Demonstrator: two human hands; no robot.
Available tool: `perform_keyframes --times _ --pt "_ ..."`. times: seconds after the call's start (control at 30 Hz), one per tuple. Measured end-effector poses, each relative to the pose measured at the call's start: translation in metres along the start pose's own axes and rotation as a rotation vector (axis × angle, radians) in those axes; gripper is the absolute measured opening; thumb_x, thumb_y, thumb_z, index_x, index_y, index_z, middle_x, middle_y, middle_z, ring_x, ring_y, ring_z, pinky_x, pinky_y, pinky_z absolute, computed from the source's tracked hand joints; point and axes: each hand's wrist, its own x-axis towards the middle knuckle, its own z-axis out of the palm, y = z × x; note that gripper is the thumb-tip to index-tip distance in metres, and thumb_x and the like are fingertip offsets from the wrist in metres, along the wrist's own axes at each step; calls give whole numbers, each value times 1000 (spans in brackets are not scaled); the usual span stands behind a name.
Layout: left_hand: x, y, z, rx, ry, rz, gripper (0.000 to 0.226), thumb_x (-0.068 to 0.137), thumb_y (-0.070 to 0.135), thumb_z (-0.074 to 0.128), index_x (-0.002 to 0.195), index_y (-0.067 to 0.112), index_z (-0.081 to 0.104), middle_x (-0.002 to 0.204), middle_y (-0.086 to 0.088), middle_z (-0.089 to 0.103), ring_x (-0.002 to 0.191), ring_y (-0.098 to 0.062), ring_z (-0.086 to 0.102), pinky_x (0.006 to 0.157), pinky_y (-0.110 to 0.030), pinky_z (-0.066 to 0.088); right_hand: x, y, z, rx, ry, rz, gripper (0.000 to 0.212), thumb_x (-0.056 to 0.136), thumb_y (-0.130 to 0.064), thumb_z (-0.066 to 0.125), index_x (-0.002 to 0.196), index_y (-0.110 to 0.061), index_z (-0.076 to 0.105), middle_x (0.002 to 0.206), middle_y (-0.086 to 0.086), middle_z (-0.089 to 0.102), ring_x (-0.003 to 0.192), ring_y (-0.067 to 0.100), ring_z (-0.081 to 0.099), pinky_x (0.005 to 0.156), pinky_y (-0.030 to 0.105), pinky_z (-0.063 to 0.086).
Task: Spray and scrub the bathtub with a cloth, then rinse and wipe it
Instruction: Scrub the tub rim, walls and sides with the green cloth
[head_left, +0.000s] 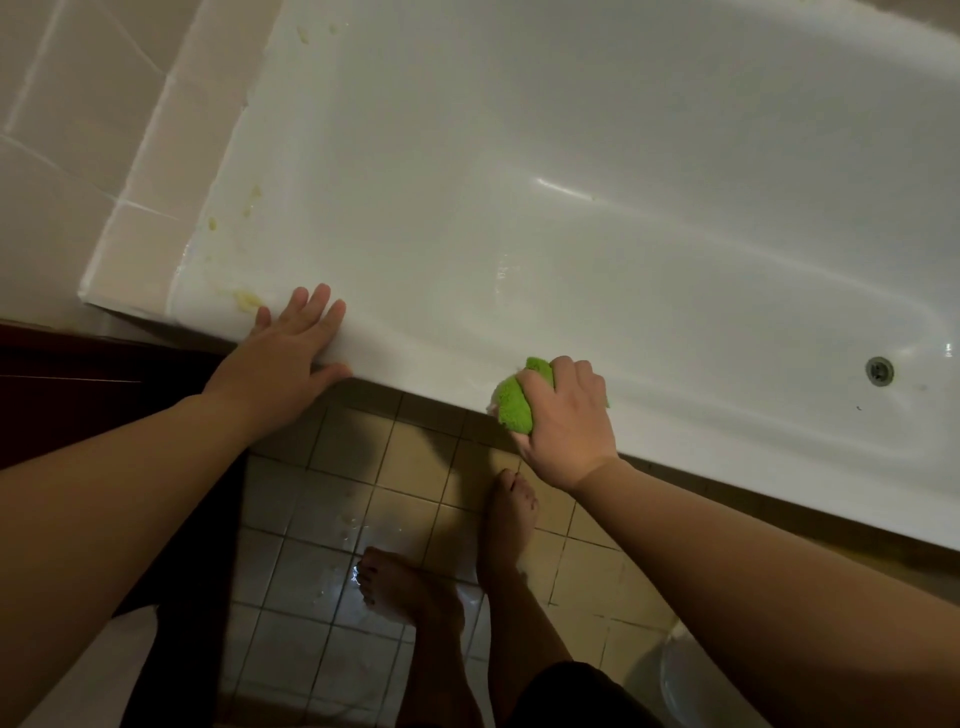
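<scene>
A white bathtub (545, 171) fills the upper part of the view, its near rim running from lower left to right. My right hand (569, 426) grips a bunched bright green cloth (514, 402) and presses it on the near rim. My left hand (288, 348) rests flat on the rim near the tub's left corner, fingers spread and straight, thumb hooked over the outer edge. Yellowish stains (247, 299) mark the tub's left end, just beyond my left fingertips. The drain (879, 371) sits at the right on the tub floor.
Beige wall tiles (78, 130) border the tub at the left. My bare feet (506, 514) stand on a wet tiled floor (322, 545) beside the tub. A dark cabinet (78, 395) lies at the left; a white object (696, 680) shows at the bottom right.
</scene>
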Motion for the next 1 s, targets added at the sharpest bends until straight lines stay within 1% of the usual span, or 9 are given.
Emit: perform_keyframes --times 0.1,0.2,0.33,0.5,0.67,0.77,0.83,0.93,1.0 --pt "0 0 3 1 -2 6 79 103 50 48 166 22 9 170 5 -7 157 -16 -10 128 -48 1 8 -16 4 29 32 -1 44 77 -43 76 106 -15 61 100 13 51 89 32 45 76 41 34" --pt "1 1 4 12 -11 -3 78 104 49 46 166 23 8 170 6 -8 156 -15 -12 128 -47 -1 10 -16 2 46 1 -9 47 74 -41 79 109 -14 61 102 13 50 91 33 46 77 41 33" --pt "1 1 4 17 -7 5 77 104 50 45 165 22 8 171 5 -7 155 -14 -13 127 -47 -1 -19 23 -7 54 -14 71 51 79 -41 79 117 -13 60 105 13 49 94 33 44 82 45 39" --pt "1 0 6 16 -8 6 77 104 49 43 166 21 7 170 5 -8 154 -13 -13 126 -46 -3 -48 56 -15 25 -4 149 56 74 -32 84 119 -11 57 108 16 50 97 37 48 84 49 44" --pt "1 1 8 10 -12 5 77 105 47 43 166 21 5 169 6 -11 154 -13 -15 126 -46 -3 0 -18 -2 149 -51 11 54 79 -40 75 123 -14 58 120 16 54 104 36 55 92 47 46" --pt "2 1 8 -3 -22 -3 77 105 46 45 165 21 4 169 7 -11 154 -13 -15 126 -46 -3 43 -71 2 202 -53 -36 54 80 -44 73 125 -20 54 121 10 53 104 30 53 93 43 44" --pt "2 0 9 -7 -24 -10 78 105 46 46 165 21 3 169 7 -12 154 -12 -15 126 -45 -4 52 -79 5 221 -82 -53 59 78 -44 74 128 -21 52 120 9 52 103 31 53 93 43 45" --pt "2 -1 8 -10 -39 -14 78 105 46 45 165 22 1 169 8 -13 154 -12 -16 126 -44 -5 20 -40 1 235 -98 -67 65 81 -47 70 136 -21 50 131 12 52 113 36 53 101 47 44" --pt "2 -1 7 -24 -43 -14 78 105 46 45 165 22 2 169 8 -13 154 -11 -16 126 -44 -6 -14 5 -4 210 -85 -9 68 82 -49 68 141 -22 48 137 13 52 121 38 51 106 48 40"
